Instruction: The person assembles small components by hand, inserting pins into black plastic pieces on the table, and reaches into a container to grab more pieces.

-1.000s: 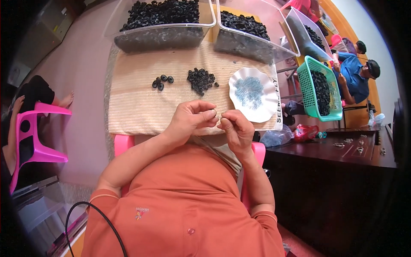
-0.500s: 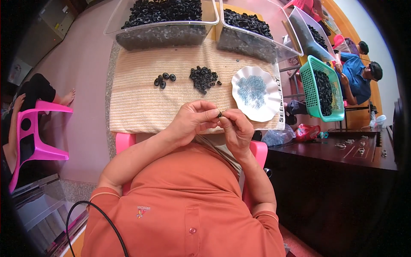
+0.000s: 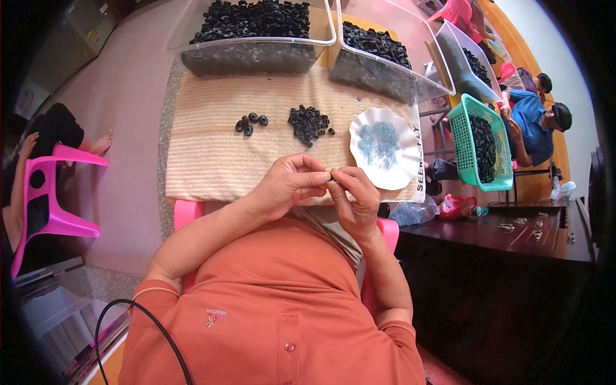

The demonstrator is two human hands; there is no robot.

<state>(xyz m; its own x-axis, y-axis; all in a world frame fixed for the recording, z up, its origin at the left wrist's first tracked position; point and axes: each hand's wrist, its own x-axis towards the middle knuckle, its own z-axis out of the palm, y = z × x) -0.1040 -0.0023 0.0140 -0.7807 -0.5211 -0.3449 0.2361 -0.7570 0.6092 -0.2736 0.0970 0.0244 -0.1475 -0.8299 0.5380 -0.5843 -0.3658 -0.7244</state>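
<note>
We see the left hand and right hand fingertip to fingertip, both pinched on one small black ring over the cloth's near edge. Beyond: loose ring pile, white dish, then clear bins of rings.

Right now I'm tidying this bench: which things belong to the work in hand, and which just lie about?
In use:
left hand
right hand
small dark piece
ring pile
white dish
ring bins

Lying about:
green basket
pink stool
</note>
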